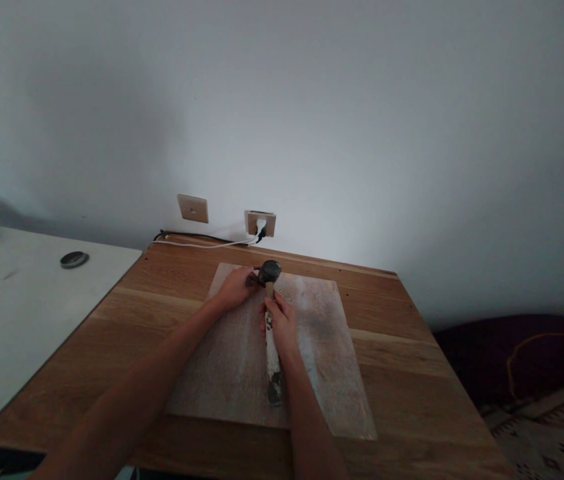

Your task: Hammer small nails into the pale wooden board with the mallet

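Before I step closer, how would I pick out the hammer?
On the brown wooden table lies a pale, worn board. Over it, the person's right hand grips the hammer. Its dark, rounded head and long, patchy white handle, dark at the butt, set it apart from the flat board beneath.

pale wall (342, 133), dimly lit; wooden table (402, 380) against it; white table (37, 307) left

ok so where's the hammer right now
The hammer is in the head view's lower half, slightly left of centre, over the board, its handle in the right hand, its head beside the left hand.
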Available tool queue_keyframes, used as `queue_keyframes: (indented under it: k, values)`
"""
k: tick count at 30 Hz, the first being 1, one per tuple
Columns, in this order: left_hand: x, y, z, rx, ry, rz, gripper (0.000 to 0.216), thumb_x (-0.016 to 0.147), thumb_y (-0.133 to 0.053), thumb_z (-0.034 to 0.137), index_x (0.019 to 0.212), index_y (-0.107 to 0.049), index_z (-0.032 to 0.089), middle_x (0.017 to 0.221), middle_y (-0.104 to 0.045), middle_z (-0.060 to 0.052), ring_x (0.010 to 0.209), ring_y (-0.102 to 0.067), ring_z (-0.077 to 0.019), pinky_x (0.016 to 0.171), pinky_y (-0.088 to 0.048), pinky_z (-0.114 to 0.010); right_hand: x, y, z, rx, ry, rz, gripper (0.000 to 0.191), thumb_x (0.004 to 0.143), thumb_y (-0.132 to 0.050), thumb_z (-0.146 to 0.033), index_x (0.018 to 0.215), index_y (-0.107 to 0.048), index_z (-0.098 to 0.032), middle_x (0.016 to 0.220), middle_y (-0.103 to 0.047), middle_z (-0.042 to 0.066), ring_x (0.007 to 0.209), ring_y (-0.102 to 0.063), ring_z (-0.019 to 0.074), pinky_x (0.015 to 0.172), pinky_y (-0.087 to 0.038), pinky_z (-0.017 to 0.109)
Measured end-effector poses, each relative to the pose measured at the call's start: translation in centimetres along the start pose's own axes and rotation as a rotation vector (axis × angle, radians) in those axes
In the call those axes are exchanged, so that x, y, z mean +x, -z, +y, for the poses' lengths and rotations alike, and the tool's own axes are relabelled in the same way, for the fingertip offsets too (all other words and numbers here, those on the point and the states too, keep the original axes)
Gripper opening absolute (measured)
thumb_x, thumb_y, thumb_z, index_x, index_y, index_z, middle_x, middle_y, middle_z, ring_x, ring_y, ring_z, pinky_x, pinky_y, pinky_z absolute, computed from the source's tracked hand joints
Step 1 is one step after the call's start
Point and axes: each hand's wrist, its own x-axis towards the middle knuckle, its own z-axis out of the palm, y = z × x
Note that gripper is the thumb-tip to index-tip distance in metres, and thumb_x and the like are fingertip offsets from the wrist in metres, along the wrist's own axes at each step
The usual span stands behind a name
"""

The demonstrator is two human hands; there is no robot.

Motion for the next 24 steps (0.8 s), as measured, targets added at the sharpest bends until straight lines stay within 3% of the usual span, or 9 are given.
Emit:
queue_keyframes:
  k: [3,7,12,17,24]
  values:
    - [-0.2,0.2,0.3,0.036,-0.016,0.007,0.046,0.081,-0.065,0.019,0.127,-0.064,0.019,0.097,-0.078,-0.005,0.094,-0.071,-0.0233,0.092,-0.052,-0.036,0.0,0.2,-0.3,0.048,0.003,0.051,0.029,0.078,-0.066,-0.049,0.078,-0.063,-0.021,0.056,-0.058,-0.006,0.033,-0.043,0.0092,0.031,-0.032,0.023]
    - [-0.9,0.5,1.7,0.254,-0.143,0.019,0.034,0.083,-0.065,0.022,0.117,-0.068,0.019,0.113,-0.074,-0.009,0.111,-0.063,-0.0267,0.100,-0.046,-0.041,0.3,1.3,-0.8,0.146,0.084,0.287,0.029,0.081,-0.063,-0.049,0.076,-0.058,-0.021,0.049,-0.052,-0.008,0.034,-0.042,0.0096,0.034,-0.032,0.023]
    - [-1.3,0.3,5.1,0.522,-0.409,-0.205,0.023,0.089,-0.064,0.026,0.111,-0.069,0.020,0.111,-0.072,-0.010,0.112,-0.059,-0.0275,0.097,-0.041,-0.043,0.8,3.1,-1.5,0.252,0.093,0.533,0.025,0.079,-0.062,-0.046,0.078,-0.054,-0.023,0.054,-0.056,-0.008,0.038,-0.045,0.0094,0.038,-0.035,0.022]
    - [-0.5,0.1,7.0,0.605,-0.492,-0.289,0.018,0.085,-0.067,0.019,0.102,-0.071,0.020,0.103,-0.073,-0.011,0.106,-0.061,-0.0280,0.092,-0.040,-0.041,0.7,3.0,-1.8,0.189,0.057,0.502,0.031,0.081,-0.059,-0.053,0.075,-0.054,-0.023,0.046,-0.052,-0.007,0.035,-0.045,0.0108,0.037,-0.034,0.023]
    - [-0.3,0.1,5.3,0.546,-0.587,-0.365,0.015,0.092,-0.059,0.014,0.095,-0.072,0.019,0.097,-0.073,-0.008,0.099,-0.063,-0.0226,0.090,-0.043,-0.034,0.5,1.7,-1.8,0.210,0.032,0.447,0.033,0.079,-0.061,-0.054,0.071,-0.055,-0.022,0.042,-0.051,-0.007,0.031,-0.040,0.0100,0.034,-0.031,0.023]
